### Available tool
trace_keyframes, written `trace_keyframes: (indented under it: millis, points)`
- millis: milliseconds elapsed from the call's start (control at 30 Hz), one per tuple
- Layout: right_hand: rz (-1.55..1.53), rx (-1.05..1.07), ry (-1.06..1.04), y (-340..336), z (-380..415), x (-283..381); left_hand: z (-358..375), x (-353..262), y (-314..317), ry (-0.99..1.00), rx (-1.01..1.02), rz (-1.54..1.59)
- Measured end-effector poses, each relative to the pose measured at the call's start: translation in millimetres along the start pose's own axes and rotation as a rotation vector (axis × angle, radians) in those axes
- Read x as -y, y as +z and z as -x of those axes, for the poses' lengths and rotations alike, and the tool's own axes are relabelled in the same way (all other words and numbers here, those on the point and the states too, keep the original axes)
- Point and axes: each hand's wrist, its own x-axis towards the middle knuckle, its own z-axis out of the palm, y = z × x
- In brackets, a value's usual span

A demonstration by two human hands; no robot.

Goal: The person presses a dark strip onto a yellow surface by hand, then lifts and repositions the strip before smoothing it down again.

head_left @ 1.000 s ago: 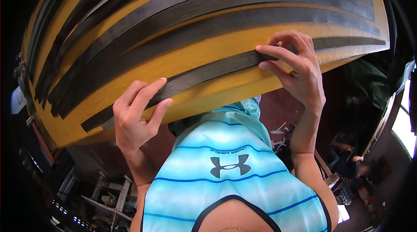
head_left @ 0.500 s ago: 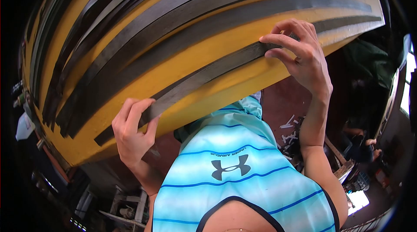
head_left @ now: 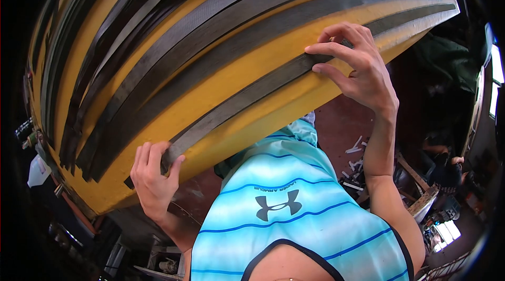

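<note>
Strip (head_left: 247,94) lies on board (head_left: 173,107), other strips (head_left: 221,23) behind

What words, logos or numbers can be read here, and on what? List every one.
"UNDER ARMOUR" above the brand's interlocked-U logo, seen upside down, on the striped blue shirt.
No writing shows on the yellow board, the dark strip pressed by the left hand and right hand, or the other strips.
The clutter on the floor is too small and blurred to read.
</note>
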Motion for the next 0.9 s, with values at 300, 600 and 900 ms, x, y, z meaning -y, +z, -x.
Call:
trace_keyframes:
  millis: [300, 600, 900]
  points:
    - [-0.016, -0.012, -0.022, 8, 2, -4, 37, 27, -14, -0.249, 0.038, -0.019]
    - [-0.04, -0.056, -0.089, 15, 2, 2, 14, -6, -84, 0.082, -0.096, 0.074]
    - [-0.15, 0.058, -0.166, 42, -16, -1, -93, -63, -141, 0.864, -0.097, -0.047]
